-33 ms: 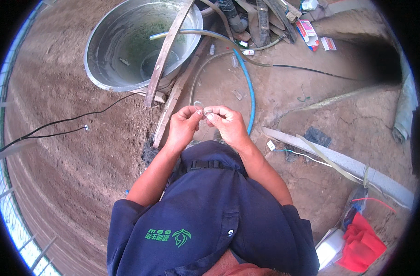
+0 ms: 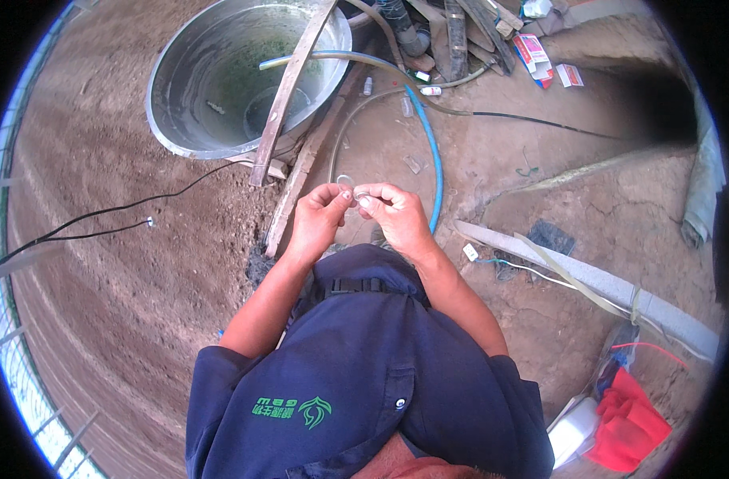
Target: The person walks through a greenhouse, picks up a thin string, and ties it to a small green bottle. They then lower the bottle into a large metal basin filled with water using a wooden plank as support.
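My left hand (image 2: 320, 215) and my right hand (image 2: 398, 215) meet in front of my waist, thumbs and fingertips pinched close together. A small, thin, pale loop (image 2: 344, 180) stands up from the fingertips of my left hand. In the pinch of my right hand is a small ring-shaped piece (image 2: 362, 195), greyish and partly covered by the thumb. Whether the loop and the ring are one piece I cannot tell. Just beyond the fingers, a brownish hose (image 2: 333, 156) curves along the ground.
A large metal basin (image 2: 161, 120) stands far left, with a wooden strip (image 2: 288, 88) across it. A blue hose (image 2: 433, 148) bends down on the right of my hands. Farther right lie a long grey bar (image 2: 588, 275), a white cable plug (image 2: 470, 252) and red cloth (image 2: 628, 423).
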`<control>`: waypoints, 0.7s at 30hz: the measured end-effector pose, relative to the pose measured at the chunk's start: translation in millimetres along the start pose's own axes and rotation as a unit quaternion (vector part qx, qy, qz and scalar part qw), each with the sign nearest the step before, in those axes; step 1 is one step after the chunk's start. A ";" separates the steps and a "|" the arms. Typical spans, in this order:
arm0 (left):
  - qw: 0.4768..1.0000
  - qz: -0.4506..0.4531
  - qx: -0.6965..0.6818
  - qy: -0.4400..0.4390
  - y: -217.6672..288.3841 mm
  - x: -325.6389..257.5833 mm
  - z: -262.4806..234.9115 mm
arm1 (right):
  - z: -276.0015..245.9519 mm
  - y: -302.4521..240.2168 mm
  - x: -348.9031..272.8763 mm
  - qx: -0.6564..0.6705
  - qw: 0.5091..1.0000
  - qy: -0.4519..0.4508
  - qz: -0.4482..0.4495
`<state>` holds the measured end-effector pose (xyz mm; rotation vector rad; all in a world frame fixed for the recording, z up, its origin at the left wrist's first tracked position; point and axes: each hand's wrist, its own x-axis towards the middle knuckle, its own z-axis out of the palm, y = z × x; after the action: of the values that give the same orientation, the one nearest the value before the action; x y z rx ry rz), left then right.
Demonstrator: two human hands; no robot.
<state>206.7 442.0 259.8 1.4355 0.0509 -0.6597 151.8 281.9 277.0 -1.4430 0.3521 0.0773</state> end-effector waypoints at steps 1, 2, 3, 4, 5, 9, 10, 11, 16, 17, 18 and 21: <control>1.000 -0.002 -0.001 -0.003 1.1 0.0 -0.6 | -0.2 -1.0 -0.3 -0.014 1.000 0.001 -0.002; 1.000 -0.004 -0.002 -0.006 2.3 0.0 -0.9 | 0.2 -1.8 -0.9 -0.008 1.000 0.002 -0.002; 1.000 -0.007 -0.004 -0.009 2.8 -0.1 -1.4 | 0.7 -2.4 -1.7 -0.002 1.000 0.004 -0.001; 1.000 -0.005 -0.001 -0.010 2.4 0.2 -1.9 | 1.1 -2.6 -2.3 0.004 1.000 0.005 0.000; 1.000 -0.004 0.002 -0.012 1.6 0.7 -2.4 | 1.7 -2.1 -2.7 0.020 1.000 0.006 -0.003; 1.000 -0.003 0.015 -0.019 3.0 -0.6 -3.6 | 1.2 2.1 -4.4 0.041 0.999 0.009 -0.008; 1.000 -0.003 0.014 -0.019 2.2 -0.6 -3.8 | 0.8 3.2 -4.5 0.036 0.999 0.009 -0.009; 1.000 -0.002 0.014 -0.019 0.9 -0.5 -4.1 | 1.0 4.2 -4.7 0.041 0.999 0.013 -0.001; 0.999 -0.013 0.006 -0.033 -0.2 0.1 -6.2 | 0.0 8.5 -5.8 0.047 0.999 0.025 0.007; 0.999 -0.014 0.003 -0.034 0.1 -0.1 -6.2 | 0.6 8.3 -6.1 0.054 0.998 0.030 0.009; 0.999 -0.015 0.000 -0.035 0.5 0.0 -5.9 | 1.4 7.6 -5.8 0.060 0.998 0.035 0.010; 0.999 -0.024 -0.006 -0.030 4.0 -0.8 -3.4 | 1.0 7.6 -4.8 0.054 0.997 0.051 0.014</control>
<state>209.1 445.4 263.1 1.4053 0.0424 -0.7394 145.4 284.6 271.2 -1.3374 0.4534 0.0060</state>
